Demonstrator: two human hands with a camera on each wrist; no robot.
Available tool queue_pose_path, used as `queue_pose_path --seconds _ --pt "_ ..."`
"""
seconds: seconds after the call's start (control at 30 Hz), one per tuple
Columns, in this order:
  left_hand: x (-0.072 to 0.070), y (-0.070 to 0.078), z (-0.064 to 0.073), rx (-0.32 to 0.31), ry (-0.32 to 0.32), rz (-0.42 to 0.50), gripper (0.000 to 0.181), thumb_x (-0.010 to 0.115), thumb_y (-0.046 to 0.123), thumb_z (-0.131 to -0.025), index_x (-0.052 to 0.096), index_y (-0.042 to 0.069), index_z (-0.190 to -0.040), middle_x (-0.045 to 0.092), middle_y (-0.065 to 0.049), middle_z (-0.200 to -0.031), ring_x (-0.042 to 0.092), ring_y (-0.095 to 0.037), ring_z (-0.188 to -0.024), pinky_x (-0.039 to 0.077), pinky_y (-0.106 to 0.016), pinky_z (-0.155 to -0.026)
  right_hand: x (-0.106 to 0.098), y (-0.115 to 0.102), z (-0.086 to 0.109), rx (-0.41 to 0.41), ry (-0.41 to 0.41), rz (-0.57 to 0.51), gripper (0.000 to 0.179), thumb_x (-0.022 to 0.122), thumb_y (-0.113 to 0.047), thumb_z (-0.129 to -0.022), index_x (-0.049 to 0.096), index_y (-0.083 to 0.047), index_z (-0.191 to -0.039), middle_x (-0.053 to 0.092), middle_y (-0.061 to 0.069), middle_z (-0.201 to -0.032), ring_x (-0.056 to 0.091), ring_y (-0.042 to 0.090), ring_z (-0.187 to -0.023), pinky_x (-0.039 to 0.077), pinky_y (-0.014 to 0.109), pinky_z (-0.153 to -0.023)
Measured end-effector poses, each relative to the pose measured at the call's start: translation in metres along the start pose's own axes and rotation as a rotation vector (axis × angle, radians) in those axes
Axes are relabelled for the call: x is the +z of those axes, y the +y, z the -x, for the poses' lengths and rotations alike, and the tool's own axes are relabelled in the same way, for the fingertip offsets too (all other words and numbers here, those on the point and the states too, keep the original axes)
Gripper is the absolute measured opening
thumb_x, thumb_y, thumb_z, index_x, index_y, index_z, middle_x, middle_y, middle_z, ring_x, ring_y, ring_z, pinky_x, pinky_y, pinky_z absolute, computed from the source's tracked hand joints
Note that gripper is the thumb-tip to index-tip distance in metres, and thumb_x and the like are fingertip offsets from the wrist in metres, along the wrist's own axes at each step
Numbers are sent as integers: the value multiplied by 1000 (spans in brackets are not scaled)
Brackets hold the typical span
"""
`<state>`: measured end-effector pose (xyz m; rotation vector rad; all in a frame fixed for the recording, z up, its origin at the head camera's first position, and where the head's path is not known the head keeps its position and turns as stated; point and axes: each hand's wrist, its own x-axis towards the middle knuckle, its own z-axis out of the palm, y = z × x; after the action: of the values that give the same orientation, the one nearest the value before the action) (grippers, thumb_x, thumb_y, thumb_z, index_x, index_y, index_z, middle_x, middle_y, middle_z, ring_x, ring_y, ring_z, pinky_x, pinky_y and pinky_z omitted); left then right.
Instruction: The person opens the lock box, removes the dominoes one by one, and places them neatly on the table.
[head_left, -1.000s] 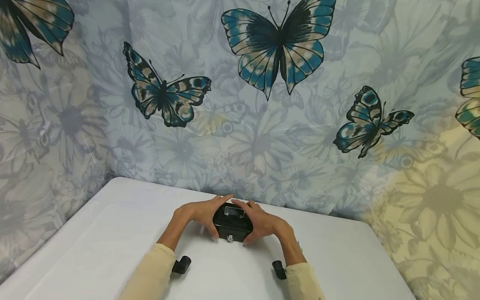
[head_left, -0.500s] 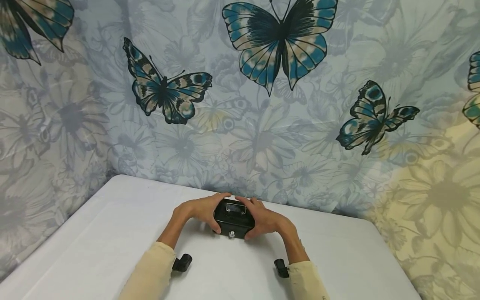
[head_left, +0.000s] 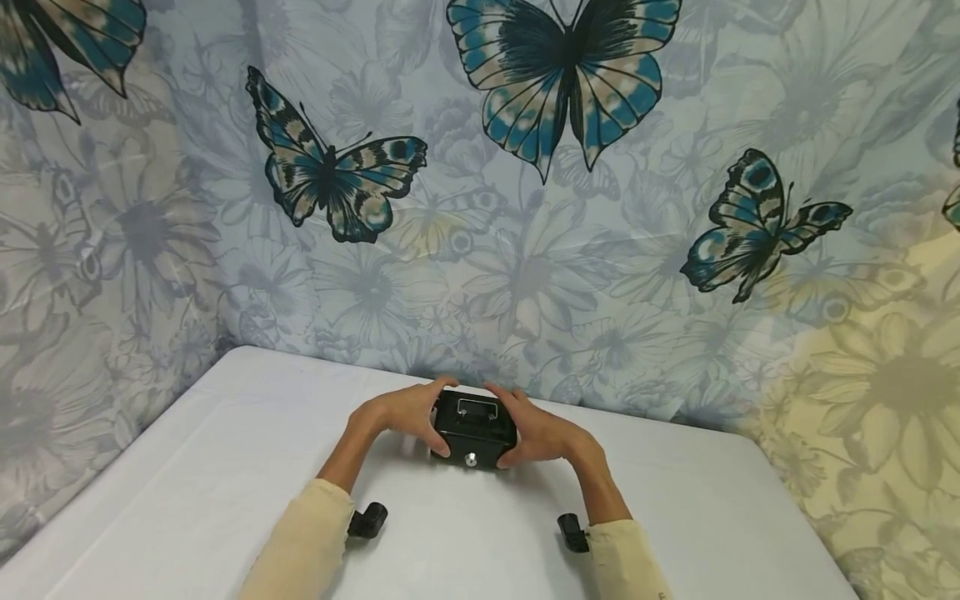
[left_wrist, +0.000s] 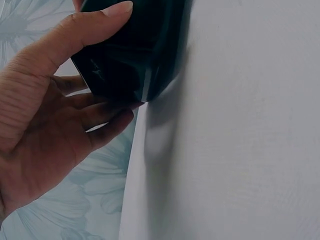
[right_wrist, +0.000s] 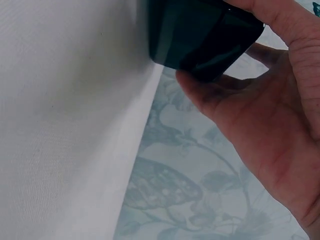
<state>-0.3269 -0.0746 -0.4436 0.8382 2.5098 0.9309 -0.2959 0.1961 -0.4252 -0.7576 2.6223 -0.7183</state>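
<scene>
A small black cash box [head_left: 477, 429] with a wire carry handle on its lid and a silver lock on its front stands near the table's back edge, lid down. My left hand [head_left: 408, 410] grips its left side, with the thumb at the front corner and the fingers toward the back. On the opposite side my right hand [head_left: 542, 432] holds it in mirror fashion. In the left wrist view the thumb lies across the dark box [left_wrist: 120, 70], fingers under its far edge. The right wrist view shows fingertips curled at the end of the box [right_wrist: 200, 40].
A white cloth-covered table [head_left: 187, 500] spreads out around the box. Behind it hangs a backdrop [head_left: 525, 275] printed with flowers and butterflies. Black camera mounts [head_left: 367, 521] stick out from the sleeved wrists above the cloth.
The head view has shifted slightly, so the scene sits higher and farther right. The index fingers behind the box have spread apart. Both hands keep hold of its sides.
</scene>
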Motion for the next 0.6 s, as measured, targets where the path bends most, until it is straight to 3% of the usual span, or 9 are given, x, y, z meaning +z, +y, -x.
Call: queue_pose_path --seconds 0.13,0.37,0.6 --pt "-1 2 -2 -9 6 -11 109 96 30 -66 38 6 -156 67 -9 -135 62 -21 -122 49 -46 -110 -2 2 1 -10 -5 -15 118 91 -17 -78 15 -20 -169 41 20 -155 47 33 -143 40 59 -119" --pt "0 3 -7 36 26 -46 95 97 31 -62 56 7 -145 72 -1 -123 63 -12 -106 52 -39 -102 -2 2 3 19 -15 -11 118 92 -17 -79 15 -20 -169 33 19 -166 37 35 -154 35 60 -123" --pt "-1 3 -4 37 46 -66 107 98 29 -60 51 0 -152 73 -7 -129 62 -13 -110 52 -38 -105 -21 2 25 20 -54 15 111 89 -23 -83 18 -15 -168 23 19 -173 22 44 -161 31 66 -123"
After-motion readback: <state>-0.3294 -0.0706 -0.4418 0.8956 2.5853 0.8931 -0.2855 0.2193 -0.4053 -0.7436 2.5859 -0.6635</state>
